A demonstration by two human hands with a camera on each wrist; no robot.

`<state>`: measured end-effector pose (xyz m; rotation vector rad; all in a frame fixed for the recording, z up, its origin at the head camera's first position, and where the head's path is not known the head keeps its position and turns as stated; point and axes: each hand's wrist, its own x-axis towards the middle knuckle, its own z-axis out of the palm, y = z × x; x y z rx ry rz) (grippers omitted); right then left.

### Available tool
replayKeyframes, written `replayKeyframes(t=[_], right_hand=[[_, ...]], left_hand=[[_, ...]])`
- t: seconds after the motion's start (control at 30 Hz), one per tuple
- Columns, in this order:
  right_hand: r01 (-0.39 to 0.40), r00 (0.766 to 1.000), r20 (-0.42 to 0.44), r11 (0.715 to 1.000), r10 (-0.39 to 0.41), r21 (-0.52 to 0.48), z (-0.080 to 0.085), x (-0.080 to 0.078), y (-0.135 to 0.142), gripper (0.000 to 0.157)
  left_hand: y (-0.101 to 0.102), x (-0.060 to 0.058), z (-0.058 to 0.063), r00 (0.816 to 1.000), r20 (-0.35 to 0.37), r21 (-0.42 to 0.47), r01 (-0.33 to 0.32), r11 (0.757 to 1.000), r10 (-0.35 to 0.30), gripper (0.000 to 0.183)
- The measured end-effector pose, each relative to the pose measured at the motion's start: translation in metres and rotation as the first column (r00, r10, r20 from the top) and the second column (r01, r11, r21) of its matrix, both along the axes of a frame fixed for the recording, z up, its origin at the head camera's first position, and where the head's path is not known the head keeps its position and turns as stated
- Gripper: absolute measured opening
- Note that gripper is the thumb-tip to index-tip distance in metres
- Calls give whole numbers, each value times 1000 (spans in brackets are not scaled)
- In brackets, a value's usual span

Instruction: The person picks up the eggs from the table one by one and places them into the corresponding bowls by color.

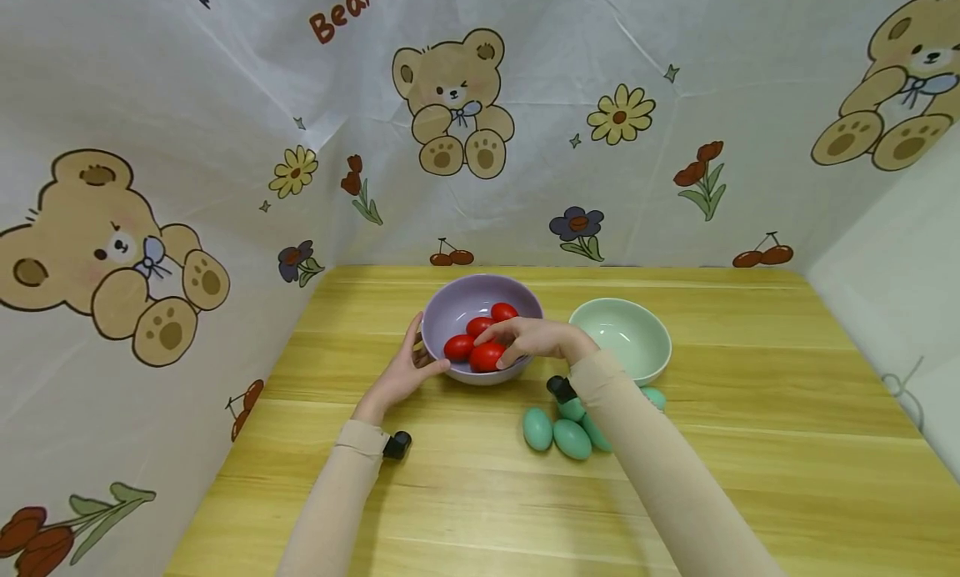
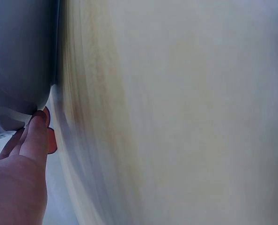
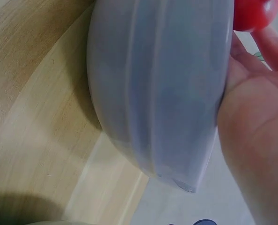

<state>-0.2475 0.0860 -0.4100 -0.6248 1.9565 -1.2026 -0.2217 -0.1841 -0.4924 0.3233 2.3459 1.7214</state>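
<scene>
A purple bowl point(image 1: 480, 378) stands on the table with several red eggs point(image 1: 459, 348) inside. My left hand point(image 1: 401, 377) holds it at the left, thumb by the front rim and fingers against the outer wall; in the left wrist view those fingers point(image 2: 35, 140) touch the bowl's grey-looking side point(image 2: 22, 51). My right hand point(image 1: 536, 339) reaches over the right rim and pinches the front red egg point(image 1: 486, 358) between thumb and fingers. In the right wrist view this egg point(image 3: 253, 14) shows at the rim, partly hidden by the bowl point(image 3: 162, 84).
A light green bowl point(image 1: 630, 335) stands to the right of the purple one. Several green eggs point(image 1: 572, 439) lie in front of it, some partly hidden by my right forearm. Printed cloth point(image 1: 525, 202) hangs behind the wooden table point(image 1: 450, 494) and at its left.
</scene>
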Motion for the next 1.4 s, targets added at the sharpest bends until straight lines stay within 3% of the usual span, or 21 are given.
replayKeyframes(t=[0.2, 0.37, 0.67, 0.83, 1.0, 1.4], right_hand=[[18, 998, 60, 1000, -18, 4, 1, 0, 0, 48], [-3, 1000, 28, 1000, 3, 21, 0, -1, -1, 47], [-41, 999, -26, 993, 44, 108, 1, -2, -5, 46], [-45, 998, -34, 985, 52, 164, 2, -4, -6, 45], [-56, 993, -86, 963, 81, 262, 4, -5, -9, 41], [-109, 962, -171, 872, 213, 477, 8, -6, -20, 47]], left_hand=[[1, 0, 0, 1000, -3, -2, 2, 1000, -2, 102], [1, 3, 3, 1000, 19, -3, 2, 1000, -2, 102], [3, 13, 28, 996, 65, 45, 62, 997, -65, 103], [4, 15, 32, 996, 57, 37, 63, 997, -65, 101], [5, 14, 31, 997, 44, 37, 63, 997, -64, 101], [6, 15, 32, 997, 42, 36, 64, 997, -66, 101]])
